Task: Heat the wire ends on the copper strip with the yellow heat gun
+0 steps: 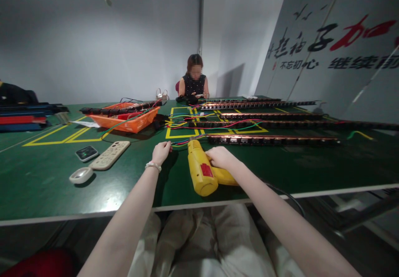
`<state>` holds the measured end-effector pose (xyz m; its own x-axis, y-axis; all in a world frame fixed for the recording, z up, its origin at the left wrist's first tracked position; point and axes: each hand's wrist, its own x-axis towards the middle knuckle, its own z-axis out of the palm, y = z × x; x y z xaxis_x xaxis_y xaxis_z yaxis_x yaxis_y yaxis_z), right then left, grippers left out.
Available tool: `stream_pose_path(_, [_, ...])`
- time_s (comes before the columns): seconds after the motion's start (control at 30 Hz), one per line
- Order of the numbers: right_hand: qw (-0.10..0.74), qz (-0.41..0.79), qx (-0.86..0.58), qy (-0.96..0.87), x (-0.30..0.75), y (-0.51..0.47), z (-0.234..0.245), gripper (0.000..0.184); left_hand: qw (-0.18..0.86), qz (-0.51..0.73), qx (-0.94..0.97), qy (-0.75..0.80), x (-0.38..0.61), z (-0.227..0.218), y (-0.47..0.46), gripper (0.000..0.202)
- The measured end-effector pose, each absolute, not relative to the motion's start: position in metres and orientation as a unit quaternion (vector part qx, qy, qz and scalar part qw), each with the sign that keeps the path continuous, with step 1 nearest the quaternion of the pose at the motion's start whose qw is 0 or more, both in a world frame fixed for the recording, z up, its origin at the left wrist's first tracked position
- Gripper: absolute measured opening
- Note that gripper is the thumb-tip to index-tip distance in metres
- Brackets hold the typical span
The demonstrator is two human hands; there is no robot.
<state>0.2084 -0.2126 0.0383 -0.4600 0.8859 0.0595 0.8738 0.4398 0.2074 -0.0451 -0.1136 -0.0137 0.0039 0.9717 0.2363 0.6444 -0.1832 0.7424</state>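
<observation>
1. Heat gun (201,169), yellow, red patch toward its rear: at the near middle of the bench (131,200), nozzle pointing away from the wearer. Likely stiff, smooth-shelled and moderately heavy; the handle is the sensible hold, the nozzle best avoided as possibly hot.
2. Right hand (222,157): fingers closed about the gun where handle meets body; their far side is hidden.
3. Wires (184,143), several colours, just beyond the nozzle: probably light, limp and easily bent; best taken near the ends.
4. Left hand (161,154), bracelet (153,166) at wrist: fingers drawn together, apparently pinching the wire ends; the contact itself is small and blurred.
5. Strip (268,139), long, dark, copper-toned along its upper edge: right of the wires, lying crosswise. Probably stiff, awkward by length; support at two points advisable.
6. Further strips (271,116), similar, in rows behind; overlaps make the count uncertain.
7. Basket (134,124), orange, left of the rows; contents partly hidden behind its wall.
8. Beige slab (110,155), dark-faced device (86,153) and white case (81,176), grouped at left; markings illegible.
9. Co-worker (193,83), seated at the far side; lower body hidden.
10. Cord (288,196), black, dropping past the near edge; its end is not visible.
</observation>
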Motion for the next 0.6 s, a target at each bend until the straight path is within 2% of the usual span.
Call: stream_pose_path(0.6, [0.044, 0.103, 0.587, 0.802, 0.250, -0.201, 0.037, 0.027, 0.212, 0.369, 0.673, 0.605, -0.043, -0.012, -0.114, 0.043])
